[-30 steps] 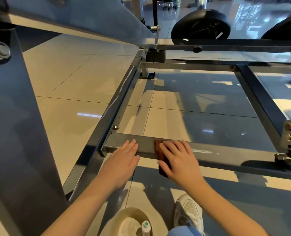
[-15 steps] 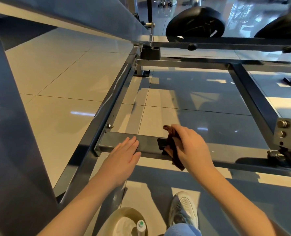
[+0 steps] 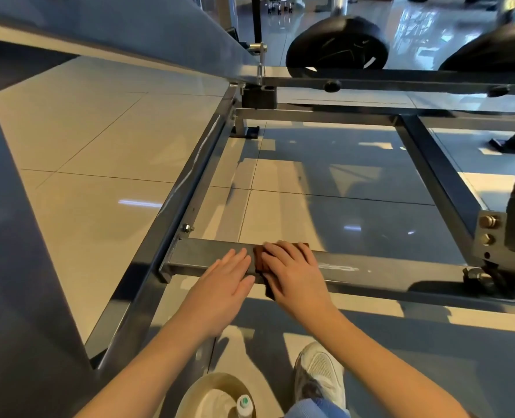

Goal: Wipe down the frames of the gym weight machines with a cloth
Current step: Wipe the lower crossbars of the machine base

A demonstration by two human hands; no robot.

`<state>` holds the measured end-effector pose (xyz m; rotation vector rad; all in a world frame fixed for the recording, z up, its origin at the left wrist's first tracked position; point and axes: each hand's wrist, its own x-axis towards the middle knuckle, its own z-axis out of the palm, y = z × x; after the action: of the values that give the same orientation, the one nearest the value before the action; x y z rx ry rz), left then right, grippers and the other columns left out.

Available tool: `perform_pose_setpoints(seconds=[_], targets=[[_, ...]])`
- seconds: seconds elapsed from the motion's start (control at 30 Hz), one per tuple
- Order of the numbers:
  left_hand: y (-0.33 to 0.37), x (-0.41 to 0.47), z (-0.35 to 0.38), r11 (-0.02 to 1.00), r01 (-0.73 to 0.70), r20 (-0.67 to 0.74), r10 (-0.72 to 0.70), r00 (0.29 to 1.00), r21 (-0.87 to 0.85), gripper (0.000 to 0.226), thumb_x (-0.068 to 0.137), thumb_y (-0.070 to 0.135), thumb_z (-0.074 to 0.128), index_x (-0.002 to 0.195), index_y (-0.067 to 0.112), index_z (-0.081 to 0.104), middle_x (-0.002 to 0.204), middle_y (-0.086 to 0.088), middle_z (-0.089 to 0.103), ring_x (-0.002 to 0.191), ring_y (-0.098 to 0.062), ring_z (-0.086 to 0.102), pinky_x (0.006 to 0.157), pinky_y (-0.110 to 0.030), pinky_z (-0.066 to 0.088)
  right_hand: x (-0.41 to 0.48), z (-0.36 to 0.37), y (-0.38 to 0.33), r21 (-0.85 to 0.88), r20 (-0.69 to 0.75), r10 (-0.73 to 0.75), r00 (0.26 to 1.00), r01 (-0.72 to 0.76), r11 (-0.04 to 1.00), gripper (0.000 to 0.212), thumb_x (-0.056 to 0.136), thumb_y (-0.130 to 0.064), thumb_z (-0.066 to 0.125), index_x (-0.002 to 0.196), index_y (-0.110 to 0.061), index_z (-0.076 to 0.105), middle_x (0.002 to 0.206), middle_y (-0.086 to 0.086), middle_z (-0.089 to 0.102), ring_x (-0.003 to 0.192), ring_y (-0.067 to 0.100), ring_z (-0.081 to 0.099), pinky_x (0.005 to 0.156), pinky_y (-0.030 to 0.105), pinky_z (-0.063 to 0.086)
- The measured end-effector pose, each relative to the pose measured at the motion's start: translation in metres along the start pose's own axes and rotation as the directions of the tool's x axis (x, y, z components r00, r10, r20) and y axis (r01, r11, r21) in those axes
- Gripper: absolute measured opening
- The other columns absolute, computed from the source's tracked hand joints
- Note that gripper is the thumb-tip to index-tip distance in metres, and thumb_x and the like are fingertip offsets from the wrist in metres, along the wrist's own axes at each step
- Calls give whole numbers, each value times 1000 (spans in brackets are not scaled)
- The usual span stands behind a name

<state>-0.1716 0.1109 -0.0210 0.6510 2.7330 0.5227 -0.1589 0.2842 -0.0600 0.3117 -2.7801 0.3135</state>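
Machine frame (image 3: pixel 190 188): grey steel rails on the floor, centre of picture.
Crossbar (image 3: pixel 401 271): lower centre; whitish smear (image 3: pixel 337 267) just right of the hands.
Right hand (image 3: pixel 295 276): fingers flat, together, pressing the cloth down.
Left hand (image 3: pixel 223 285): fingers straight, bracing on the crossbar beside it.
Cloth (image 3: pixel 259 262): brown, on the crossbar's top, lower centre.
Advised: even pressure, sweep right across the smear.

We are in a gym: a steel weight-machine frame (image 3: pixel 386 270) sits on glossy floor tiles (image 3: pixel 78 140), with black weight plates (image 3: pixel 337 45) beyond.
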Motion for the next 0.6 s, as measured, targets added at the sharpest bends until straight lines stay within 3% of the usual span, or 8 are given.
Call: perform_pose_setpoints(seconds=[0.13, 0.33, 0.5, 0.6], targets=[[-2, -4, 2, 1000, -11, 15, 11, 1000, -1, 52, 106, 38, 22, 154, 25, 11, 160, 16, 1, 134, 11, -10, 110, -13, -8, -20, -6, 24, 35, -18, -32, 999, 32, 999, 34, 86, -30, 45, 105, -15, 69, 116, 2, 66, 106, 26, 60, 99, 41, 35], [-2, -5, 3, 1000, -1, -10, 1, 1000, 1, 51, 106, 38, 19, 154, 27, 7, 159, 19, -2, 136, 9, -13, 112, -15, -9, -35, -10, 29, 1, -92, 134, 987, -134, 991, 38, 86, -31, 44, 106, -14, 72, 117, 2, 67, 108, 26, 61, 102, 44, 32], [-2, -4, 7, 1000, -3, -28, 4, 1000, 18, 52, 105, 38, 20, 154, 25, 9, 160, 16, -1, 136, 9, -12, 113, -15, -9, -3, -3, 14, 48, -13, -8, 1000, 9, 999, 34, 86, -32, 44, 98, -16, 71, 112, -1, 67, 103, 24, 61, 97, 42, 38], [-1, -7, 7, 1000, 9, -6, -9, 1000, 12, 51, 106, 37, 19, 154, 27, 7, 158, 19, -3, 135, 10, -13, 111, -14, -10, -39, -12, 38, 61, -42, 29, 999, -27, 998, 33, 87, -31, 46, 103, -16, 71, 116, 0, 66, 107, 24, 59, 102, 43, 34]])
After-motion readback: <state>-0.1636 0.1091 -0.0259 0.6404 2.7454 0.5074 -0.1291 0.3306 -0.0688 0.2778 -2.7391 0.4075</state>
